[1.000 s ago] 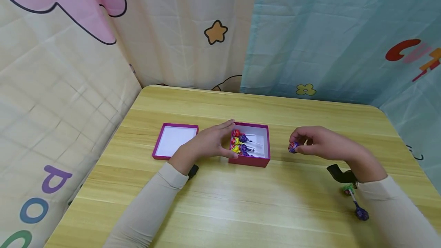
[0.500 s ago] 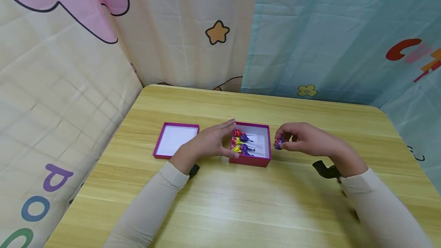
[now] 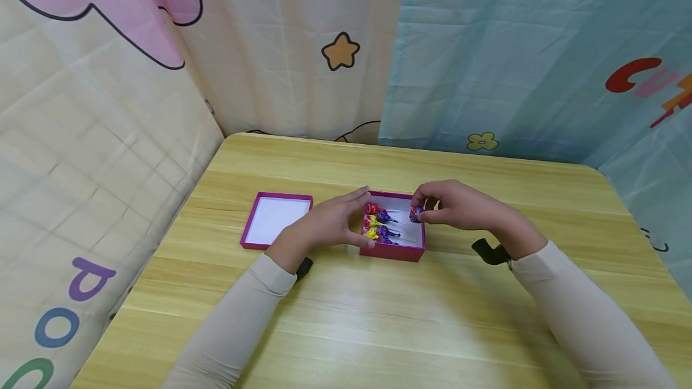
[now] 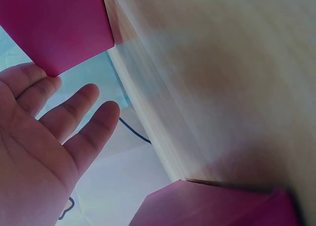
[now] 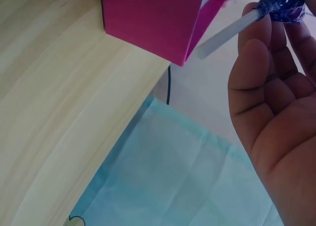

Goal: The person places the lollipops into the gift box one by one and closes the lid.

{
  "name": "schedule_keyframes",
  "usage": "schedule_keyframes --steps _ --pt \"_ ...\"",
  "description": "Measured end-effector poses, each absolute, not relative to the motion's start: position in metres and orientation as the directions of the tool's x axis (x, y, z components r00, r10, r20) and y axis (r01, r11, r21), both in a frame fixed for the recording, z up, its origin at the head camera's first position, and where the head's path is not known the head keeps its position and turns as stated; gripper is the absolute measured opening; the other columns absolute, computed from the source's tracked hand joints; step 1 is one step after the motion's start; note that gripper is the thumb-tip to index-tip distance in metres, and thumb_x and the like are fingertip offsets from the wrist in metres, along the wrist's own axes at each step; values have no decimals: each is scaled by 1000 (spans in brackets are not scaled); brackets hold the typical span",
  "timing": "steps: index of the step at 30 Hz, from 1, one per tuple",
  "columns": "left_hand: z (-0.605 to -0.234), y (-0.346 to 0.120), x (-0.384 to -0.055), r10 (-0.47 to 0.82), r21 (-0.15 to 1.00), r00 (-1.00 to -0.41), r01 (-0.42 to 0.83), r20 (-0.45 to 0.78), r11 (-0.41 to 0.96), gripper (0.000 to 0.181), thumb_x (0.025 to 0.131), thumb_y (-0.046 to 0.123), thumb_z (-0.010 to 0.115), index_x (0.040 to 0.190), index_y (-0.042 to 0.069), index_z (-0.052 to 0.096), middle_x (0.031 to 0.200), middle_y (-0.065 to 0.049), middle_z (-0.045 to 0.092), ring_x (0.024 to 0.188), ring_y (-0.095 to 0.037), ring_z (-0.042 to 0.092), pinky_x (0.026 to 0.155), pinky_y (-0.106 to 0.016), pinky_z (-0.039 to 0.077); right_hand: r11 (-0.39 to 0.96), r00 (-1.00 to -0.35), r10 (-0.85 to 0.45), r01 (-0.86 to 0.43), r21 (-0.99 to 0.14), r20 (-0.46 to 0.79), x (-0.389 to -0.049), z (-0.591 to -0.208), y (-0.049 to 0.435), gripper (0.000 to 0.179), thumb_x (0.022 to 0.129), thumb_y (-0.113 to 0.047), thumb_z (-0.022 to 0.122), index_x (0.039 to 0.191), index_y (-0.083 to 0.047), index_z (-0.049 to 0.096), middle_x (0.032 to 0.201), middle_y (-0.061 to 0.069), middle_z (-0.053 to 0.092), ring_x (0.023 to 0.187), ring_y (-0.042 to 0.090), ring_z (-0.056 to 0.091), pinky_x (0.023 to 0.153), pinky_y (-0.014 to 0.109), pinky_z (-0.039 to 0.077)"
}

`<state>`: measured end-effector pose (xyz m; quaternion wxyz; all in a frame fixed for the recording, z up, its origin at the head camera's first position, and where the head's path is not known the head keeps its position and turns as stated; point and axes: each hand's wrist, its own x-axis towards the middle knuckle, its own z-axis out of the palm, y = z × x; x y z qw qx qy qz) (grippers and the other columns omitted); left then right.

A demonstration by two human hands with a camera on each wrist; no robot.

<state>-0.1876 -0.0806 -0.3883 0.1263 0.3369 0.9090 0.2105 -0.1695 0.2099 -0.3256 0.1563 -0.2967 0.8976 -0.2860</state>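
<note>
An open magenta box (image 3: 391, 253) with a white inside stands on the table. Several wrapped lollipops (image 3: 372, 221), red, yellow and purple, lie along its left side with sticks pointing right. My left hand (image 3: 336, 221) holds the box at its left end, thumb at the near corner and fingertips at the far one. In the left wrist view, fingertips meet the corner of the box (image 4: 59, 28). My right hand (image 3: 454, 206) pinches a purple-blue lollipop (image 3: 415, 214) over the box's right side. Its white stick (image 5: 229, 34) shows in the right wrist view, beside the box wall (image 5: 148, 18).
Left of the box lies its lid (image 3: 274, 221), white inside with a magenta rim. The wooden table (image 3: 378, 317) ends at printed curtains (image 3: 292, 65) behind and to the left. A black strap piece (image 3: 489, 252) sits at the right wrist.
My right hand has carried the lollipop leftwards from the table's right side to over the box. The right sleeve now covers lollipops that lay at the right. The left hand stays put.
</note>
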Motion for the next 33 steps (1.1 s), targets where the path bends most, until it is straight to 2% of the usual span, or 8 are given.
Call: schedule_keyframes --steps 6,18,33 --pt "-387 -81 -188 665 468 -741 557 -93 686 111 73 75 68 159 20 25 165 8 14 149 -20 22 117 -38 26 675 -762 -631 -447 -587 -146 -180 -326 198 10 94 -16 70 103 -16 68 97 -5 66 89 17 61 76 33 55" --pt "-388 -83 -187 677 474 -731 567 -88 674 112 73 76 67 158 17 25 166 6 14 148 -19 22 116 -37 27 715 -728 -649 -485 -503 -221 -192 -339 166 8 93 -16 70 99 -11 68 90 -3 64 82 17 58 76 31 53" --pt "-390 -88 -184 690 482 -719 575 -88 661 113 73 76 67 159 16 25 165 8 13 148 -19 23 116 -36 27 692 -732 -659 -501 -520 -173 -198 -349 144 4 93 -13 69 94 -10 67 86 -2 64 79 17 57 74 32 52"
